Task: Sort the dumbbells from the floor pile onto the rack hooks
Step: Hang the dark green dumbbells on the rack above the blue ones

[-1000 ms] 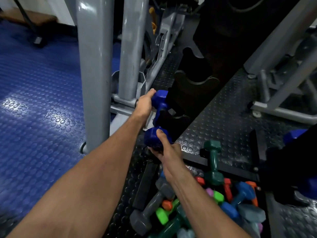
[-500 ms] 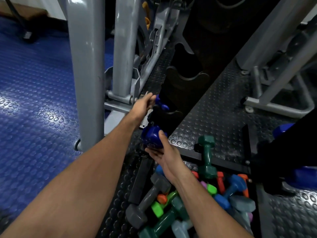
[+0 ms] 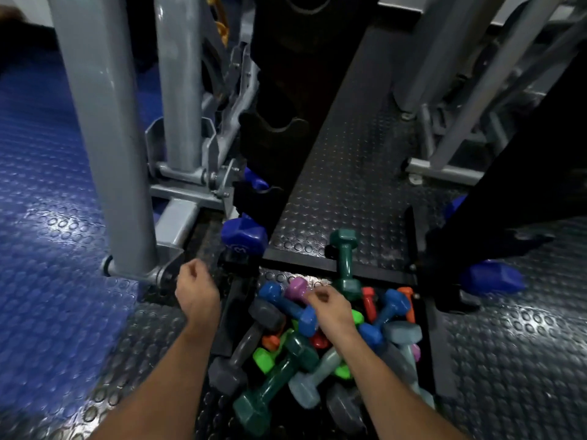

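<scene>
A dark blue dumbbell (image 3: 243, 237) lies in the lowest hook of the black rack (image 3: 275, 134), with its far head (image 3: 254, 182) showing behind the hook. Below it, a pile of small dumbbells (image 3: 305, 354) in several colours fills a black floor tray. My left hand (image 3: 197, 293) hovers left of the pile with loosely curled fingers and holds nothing. My right hand (image 3: 332, 309) is over the pile, its curled fingertips beside a purple dumbbell (image 3: 297, 288) and a blue one (image 3: 290, 308). A dark green dumbbell (image 3: 344, 262) lies across the tray's far edge.
Two grey machine posts (image 3: 104, 128) stand close on the left with a steel base bracket (image 3: 165, 271) near my left hand. Another dark blue dumbbell (image 3: 490, 276) sits on a black rack arm (image 3: 514, 185) at the right. Blue studded flooring (image 3: 47, 249) lies to the left.
Both hands let go of the dark blue dumbbell, which now rests in the lowest hook. They drew back toward me, the right one down over the pile.
</scene>
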Available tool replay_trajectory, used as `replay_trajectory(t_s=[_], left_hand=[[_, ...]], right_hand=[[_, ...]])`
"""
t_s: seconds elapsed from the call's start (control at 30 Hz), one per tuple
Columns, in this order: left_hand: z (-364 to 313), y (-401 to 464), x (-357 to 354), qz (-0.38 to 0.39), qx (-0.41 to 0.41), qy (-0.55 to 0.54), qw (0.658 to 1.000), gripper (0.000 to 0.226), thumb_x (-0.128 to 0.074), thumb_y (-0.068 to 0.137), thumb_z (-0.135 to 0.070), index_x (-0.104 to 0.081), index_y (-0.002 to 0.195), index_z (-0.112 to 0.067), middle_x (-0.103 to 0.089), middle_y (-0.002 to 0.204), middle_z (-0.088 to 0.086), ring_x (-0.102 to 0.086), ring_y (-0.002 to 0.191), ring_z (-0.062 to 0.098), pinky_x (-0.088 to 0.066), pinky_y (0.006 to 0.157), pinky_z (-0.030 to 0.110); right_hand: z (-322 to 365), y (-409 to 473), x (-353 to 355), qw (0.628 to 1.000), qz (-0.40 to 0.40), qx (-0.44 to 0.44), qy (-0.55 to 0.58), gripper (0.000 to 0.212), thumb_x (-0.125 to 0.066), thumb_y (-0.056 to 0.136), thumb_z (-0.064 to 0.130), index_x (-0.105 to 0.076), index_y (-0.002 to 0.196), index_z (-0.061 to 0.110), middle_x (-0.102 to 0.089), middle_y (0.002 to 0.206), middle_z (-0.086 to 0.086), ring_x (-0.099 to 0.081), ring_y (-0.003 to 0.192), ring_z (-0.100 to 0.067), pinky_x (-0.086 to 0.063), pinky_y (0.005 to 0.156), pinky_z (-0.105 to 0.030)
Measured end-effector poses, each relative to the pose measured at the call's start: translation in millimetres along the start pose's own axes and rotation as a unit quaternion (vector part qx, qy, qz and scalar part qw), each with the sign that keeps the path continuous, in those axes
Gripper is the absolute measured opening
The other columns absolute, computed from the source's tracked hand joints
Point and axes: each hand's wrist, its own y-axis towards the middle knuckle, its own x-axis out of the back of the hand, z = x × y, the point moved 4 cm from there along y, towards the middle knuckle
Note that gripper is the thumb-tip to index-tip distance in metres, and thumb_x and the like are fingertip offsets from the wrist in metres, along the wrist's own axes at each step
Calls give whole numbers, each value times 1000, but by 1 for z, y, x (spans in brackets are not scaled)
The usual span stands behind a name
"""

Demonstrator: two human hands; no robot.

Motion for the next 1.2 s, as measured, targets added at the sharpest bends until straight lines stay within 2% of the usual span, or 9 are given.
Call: replay_trajectory(t_s=[0.07, 0.13, 0.23, 0.4, 0.63, 0.83, 0.9, 1.07, 1.2], left_hand=[[12, -22, -1, -25, -13, 53, 998, 23, -53, 99, -14, -67, 113, -4, -67, 108, 20, -61, 107, 39, -45, 94, 43], [18, -41, -13, -9, -9, 100, 995, 19, -56, 96, -11, -69, 108, -4, -69, 107, 22, -63, 105, 40, -45, 84, 40], [18, -70, -45, 79, -44, 191, 978, 17, -60, 95, -16, -74, 100, -8, -73, 101, 20, -68, 97, 39, -48, 78, 36], [7, -89, -110, 202, -129, 208, 948, 17, -61, 91, -14, -78, 94, -16, -77, 96, 6, -70, 92, 28, -55, 82, 35], [-2, -87, -216, 341, -103, 145, 923, 20, -64, 95, -8, -76, 111, -10, -76, 109, 6, -70, 99, 19, -53, 94, 29], [-24, -74, -269, 362, -144, 176, 904, 44, -61, 90, 1, -61, 134, -7, -68, 121, 5, -63, 111, 21, -47, 97, 28], [-35, -69, -286, 365, -175, 208, 890, 50, -60, 91, 2, -56, 139, -11, -65, 125, 4, -60, 110, 18, -44, 96, 26], [-44, -64, -320, 389, -220, 273, 852, 64, -60, 95, -4, -39, 154, -16, -46, 151, 8, -45, 138, 24, -36, 111, 29], [-37, -58, -339, 418, -207, 303, 831, 76, -70, 93, -12, -32, 158, -19, -45, 152, 11, -47, 137, 28, -38, 115, 37]], right_hand=[[-12, 2, 18, 997, -53, 6, -47, 29, -75, 91, 35, -71, 112, 14, -74, 98, -2, -71, 97, -22, -51, 85, -30], [-24, 10, 31, 991, -105, 2, -86, 34, -74, 90, 34, -69, 115, 11, -74, 104, -6, -71, 100, -28, -54, 86, -33], [-40, 29, 47, 982, -143, -14, -126, 46, -76, 86, 36, -65, 122, 8, -65, 120, -14, -66, 109, -35, -54, 96, -44], [-47, 66, 64, 983, -127, -63, -119, 73, -78, 87, 46, -51, 137, -1, -54, 136, -21, -54, 126, -39, -46, 104, -41], [-64, 97, 67, 985, -100, -74, -120, 92, -81, 79, 60, -48, 141, 0, -49, 139, -20, -56, 124, -38, -49, 102, -41], [-69, 101, 60, 987, -77, -71, -124, 105, -81, 64, 75, -48, 138, 8, -48, 135, -16, -56, 122, -36, -51, 103, -46], [-71, 100, 55, 985, -88, -63, -133, 103, -82, 63, 74, -48, 134, 8, -47, 134, -17, -57, 121, -39, -50, 104, -47], [-71, 103, 48, 983, -104, -62, -139, 101, -85, 68, 67, -44, 134, 3, -42, 136, -17, -57, 120, -36, -49, 101, -43], [-74, 108, 47, 983, -110, -63, -133, 94, -84, 72, 62, -47, 133, 2, -42, 136, -17, -59, 118, -35, -49, 100, -41]])
